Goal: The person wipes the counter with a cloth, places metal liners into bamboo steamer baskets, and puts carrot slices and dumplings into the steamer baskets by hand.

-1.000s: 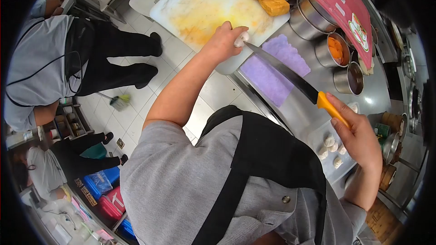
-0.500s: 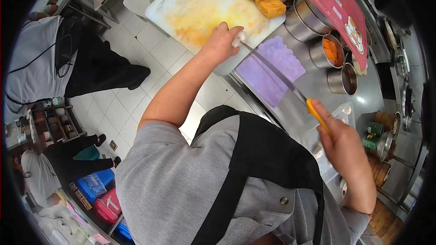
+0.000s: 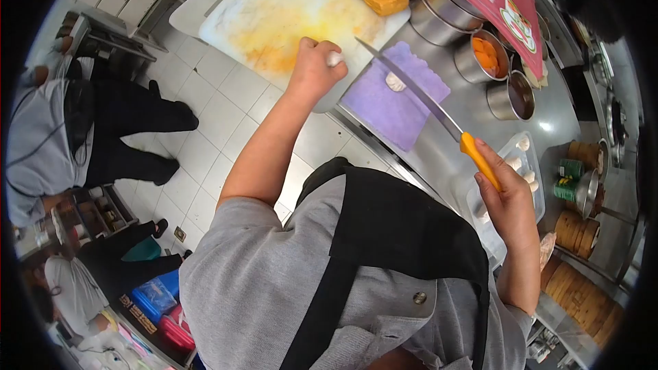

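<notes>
Knife [image 3: 428, 104]: two o'clock, tip now clear of the white lump [image 3: 334, 59].
Right hand [image 3: 507, 199]: wrapped around its handle [image 3: 480, 159].
Left hand [image 3: 315, 72]: twelve o'clock, curled round the lump.
Purple cloth [image 3: 380, 113]: newly bears a pale piece [image 3: 395, 82].
Sticker [image 3: 517, 24]: unreadable.

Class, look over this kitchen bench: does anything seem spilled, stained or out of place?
Yes: the white cutting board carries yellow-orange patches; stain or residue, unclear. One white piece lies alone on the purple cloth, away from those in the clear tray.
</notes>
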Available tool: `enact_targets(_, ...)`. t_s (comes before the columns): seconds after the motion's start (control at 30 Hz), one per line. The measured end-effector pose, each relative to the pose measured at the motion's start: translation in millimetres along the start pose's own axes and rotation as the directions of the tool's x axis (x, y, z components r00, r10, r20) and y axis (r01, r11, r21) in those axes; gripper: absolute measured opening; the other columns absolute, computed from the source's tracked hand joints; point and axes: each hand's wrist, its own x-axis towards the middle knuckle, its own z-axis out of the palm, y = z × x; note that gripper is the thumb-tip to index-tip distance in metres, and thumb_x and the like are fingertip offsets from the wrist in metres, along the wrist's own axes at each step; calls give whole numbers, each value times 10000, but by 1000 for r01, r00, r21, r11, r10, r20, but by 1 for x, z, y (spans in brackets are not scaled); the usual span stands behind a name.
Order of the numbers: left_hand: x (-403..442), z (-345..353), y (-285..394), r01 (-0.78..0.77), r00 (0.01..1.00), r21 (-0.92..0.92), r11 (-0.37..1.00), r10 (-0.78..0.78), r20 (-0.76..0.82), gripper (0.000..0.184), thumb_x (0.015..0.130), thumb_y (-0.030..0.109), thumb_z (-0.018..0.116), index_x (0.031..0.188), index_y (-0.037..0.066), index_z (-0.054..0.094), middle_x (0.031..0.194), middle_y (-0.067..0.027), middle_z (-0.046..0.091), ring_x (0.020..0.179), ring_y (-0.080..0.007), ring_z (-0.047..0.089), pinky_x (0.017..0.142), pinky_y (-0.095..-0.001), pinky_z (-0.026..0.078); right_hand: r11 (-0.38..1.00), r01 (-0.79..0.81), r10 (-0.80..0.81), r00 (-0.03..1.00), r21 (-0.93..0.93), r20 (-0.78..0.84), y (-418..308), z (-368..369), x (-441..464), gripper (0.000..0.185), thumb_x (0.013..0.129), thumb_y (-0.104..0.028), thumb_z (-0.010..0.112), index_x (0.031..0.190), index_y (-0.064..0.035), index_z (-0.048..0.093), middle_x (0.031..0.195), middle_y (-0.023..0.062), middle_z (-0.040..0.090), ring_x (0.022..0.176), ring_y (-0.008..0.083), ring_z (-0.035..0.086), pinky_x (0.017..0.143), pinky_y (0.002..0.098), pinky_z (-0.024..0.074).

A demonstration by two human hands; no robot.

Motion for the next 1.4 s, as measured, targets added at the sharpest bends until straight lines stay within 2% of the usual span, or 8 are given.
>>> enact_targets(0.17,-5,12,11,-52,998,-60,997,51,-27,302,707,136,670,978,26,594,1020,-215,513,940,-349,540,840,-382,478,1000,-23,23,993,6,-118,21,10,-8,518,833,-76,651,1305,-265,552,862,116,641,744,303,637,662,384,513)
enact_targets(0.3,-9,27,38,-110,976,-211,971,145,161,255,713,118,652,941,36,571,995,-204,565,914,-395,547,838,-413,468,935,116,-185,966,-334,-182,51,46,35,547,825,-121,634,1309,-352,531,714,87,495,621,286,577,579,408,479)
enact_targets(0.47,-10,52,80,-214,956,1,977,209,203,365,724,169,712,1031,49,557,1014,-195,580,943,-396,557,840,-449,473,883,171,-267,949,-438,-166,80,88,113,530,835,-136,602,1308,-365,526,786,95,521,644,281,587,588,402,483)
enact_targets(0.53,-8,65,91,-205,968,308,929,146,204,432,753,252,734,1104,75,554,1063,-212,581,974,-372,589,828,-441,493,846,177,-278,951,-503,-133,88,102,133,480,838,-152,583,1270,-362,564,866,102,542,764,287,602,683,429,475)
enact_targets(0.87,10,77,89,-164,930,389,907,11,367,512,735,299,684,1189,177,483,1121,-206,561,997,-405,599,849,-489,493,942,305,-336,870,-143,-361,94,95,30,289,819,-145,601,1096,-185,671,1068,84,589,1030,277,557,886,421,412)
enact_targets(1.1,31,79,83,-194,895,378,905,5,446,519,703,274,691,1129,123,436,1070,-205,595,999,-398,603,837,-462,486,996,63,-16,834,66,-552,142,55,-108,298,770,9,615,1038,-106,677,992,101,613,940,296,596,829,402,470)
enact_targets(1.27,45,69,57,-67,922,75,995,33,386,421,743,200,667,1049,94,398,909,-137,565,810,-262,584,728,-369,474,940,-184,332,687,286,-647,175,45,-188,214,826,13,589,1014,-44,675,949,130,617,892,291,610,775,346,493)
enact_targets(1.4,27,53,130,-109,941,254,961,18,337,381,779,146,652,1075,81,422,903,-84,548,817,-191,542,735,-338,463,893,-273,447,617,357,-648,185,44,-219,187,858,1,574,1017,-24,669,943,141,620,868,288,616,763,338,493)
